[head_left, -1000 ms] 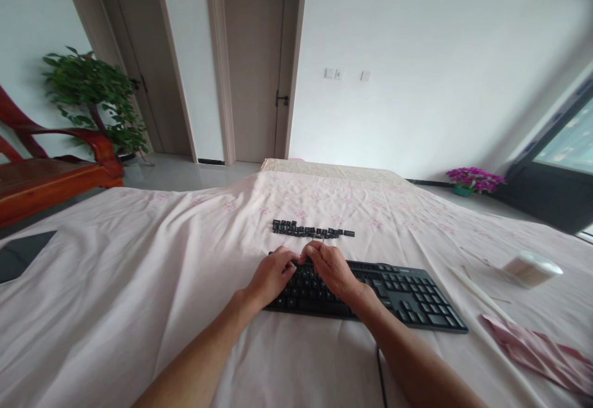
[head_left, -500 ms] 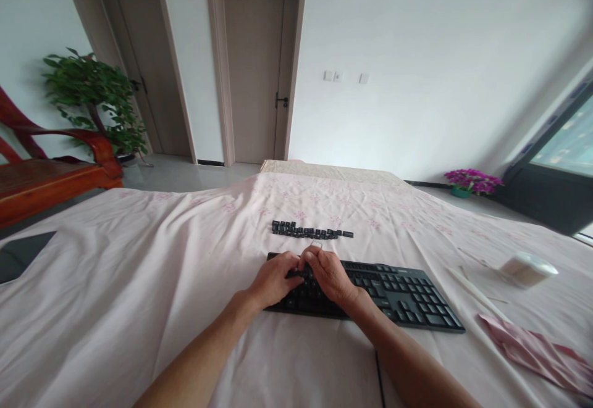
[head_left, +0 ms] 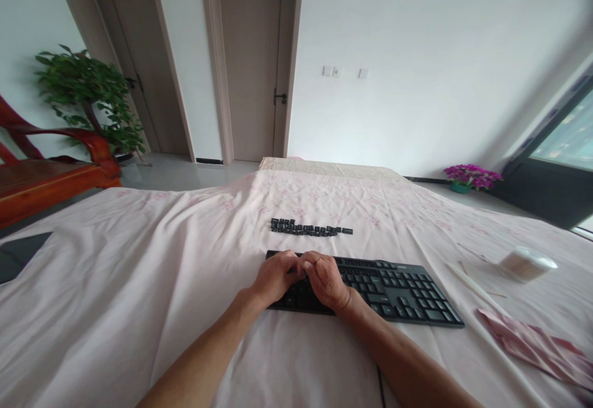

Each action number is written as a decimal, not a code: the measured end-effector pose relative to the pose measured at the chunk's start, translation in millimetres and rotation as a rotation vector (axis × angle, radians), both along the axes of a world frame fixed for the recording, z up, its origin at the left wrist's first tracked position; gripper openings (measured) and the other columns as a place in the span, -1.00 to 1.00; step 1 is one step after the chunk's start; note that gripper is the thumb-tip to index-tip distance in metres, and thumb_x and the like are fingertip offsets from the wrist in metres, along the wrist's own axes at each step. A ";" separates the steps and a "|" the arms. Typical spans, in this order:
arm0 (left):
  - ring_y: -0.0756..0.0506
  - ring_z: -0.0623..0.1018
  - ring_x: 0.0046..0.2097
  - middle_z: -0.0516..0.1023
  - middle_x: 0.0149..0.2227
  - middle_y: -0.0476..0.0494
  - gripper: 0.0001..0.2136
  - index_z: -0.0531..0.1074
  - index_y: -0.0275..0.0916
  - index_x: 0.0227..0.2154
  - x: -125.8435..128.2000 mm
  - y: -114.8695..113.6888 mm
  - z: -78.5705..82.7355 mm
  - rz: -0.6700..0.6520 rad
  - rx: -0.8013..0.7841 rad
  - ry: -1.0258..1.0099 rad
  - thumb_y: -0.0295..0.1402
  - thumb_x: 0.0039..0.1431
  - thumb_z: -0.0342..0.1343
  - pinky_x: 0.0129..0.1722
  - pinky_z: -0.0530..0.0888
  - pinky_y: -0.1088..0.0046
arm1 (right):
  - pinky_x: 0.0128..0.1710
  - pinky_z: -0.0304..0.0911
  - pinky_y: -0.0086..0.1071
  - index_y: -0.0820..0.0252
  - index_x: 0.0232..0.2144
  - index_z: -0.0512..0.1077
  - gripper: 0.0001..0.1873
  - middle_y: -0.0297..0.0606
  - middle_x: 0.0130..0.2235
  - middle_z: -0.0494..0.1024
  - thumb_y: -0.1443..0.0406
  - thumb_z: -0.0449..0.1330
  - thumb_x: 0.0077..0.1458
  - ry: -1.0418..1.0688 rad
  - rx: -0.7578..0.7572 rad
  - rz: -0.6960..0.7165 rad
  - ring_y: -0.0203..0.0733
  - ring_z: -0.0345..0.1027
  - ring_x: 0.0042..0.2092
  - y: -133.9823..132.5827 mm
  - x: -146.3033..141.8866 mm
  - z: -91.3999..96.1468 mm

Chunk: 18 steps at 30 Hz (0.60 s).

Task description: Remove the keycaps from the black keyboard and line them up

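Note:
A black keyboard (head_left: 403,291) lies on the pink cloth in front of me, its left half partly covered by my hands. My left hand (head_left: 277,275) is closed over the left keys, its thumb and fingers pinched together; what they grip is hidden. Right against it, my right hand (head_left: 327,278) is curled, fingertips meeting the left ones. A thin wire loop (head_left: 317,259) shows faintly at its fingers; the rest of that small tool is covered. Beyond the keyboard, several loose black keycaps (head_left: 303,229) lie in uneven rows.
To the right stand a clear round tub of cotton swabs (head_left: 528,264) and a crumpled pink cloth (head_left: 532,340). A dark flat object (head_left: 21,253) lies at the left edge. The pink floral tablecloth (head_left: 208,334) is wrinkled. A wooden chair (head_left: 60,167) stands left.
My right hand has tipped over, and the wire loop that stuck up above its fingers is now lower and mostly hidden. Both hands stay together over the keyboard's left part.

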<state>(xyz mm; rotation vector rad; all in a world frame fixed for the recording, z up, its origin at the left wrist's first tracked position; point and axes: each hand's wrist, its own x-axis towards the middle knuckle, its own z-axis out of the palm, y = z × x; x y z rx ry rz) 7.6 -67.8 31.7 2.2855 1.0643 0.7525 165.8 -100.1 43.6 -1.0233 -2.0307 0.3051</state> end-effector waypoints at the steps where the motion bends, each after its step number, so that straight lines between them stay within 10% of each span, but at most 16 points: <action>1: -0.03 0.43 -0.34 0.44 -0.42 0.00 -0.77 0.38 -0.21 -0.56 0.3 -0.4 0.3 -0.006 0.008 0.000 -0.26 0.15 0.02 -0.38 0.24 0.51 | -0.29 0.24 -0.39 0.16 -0.51 0.31 -0.56 -0.28 -0.48 0.42 0.17 -0.19 0.31 0.005 0.013 0.002 -0.27 0.31 -0.41 -0.7 0.2 -0.3; 18: -0.01 0.40 -0.35 0.35 -0.42 0.00 -0.72 0.36 -0.23 -0.50 3.3 -7.7 3.3 -0.068 -0.006 -0.145 -0.21 0.25 -0.07 -0.32 0.31 0.50 | -0.26 0.27 -0.37 0.15 -0.49 0.36 -0.59 -0.27 -0.47 0.43 0.19 -0.14 0.29 0.178 0.008 -0.027 -0.24 0.34 -0.39 -3.6 3.8 -5.5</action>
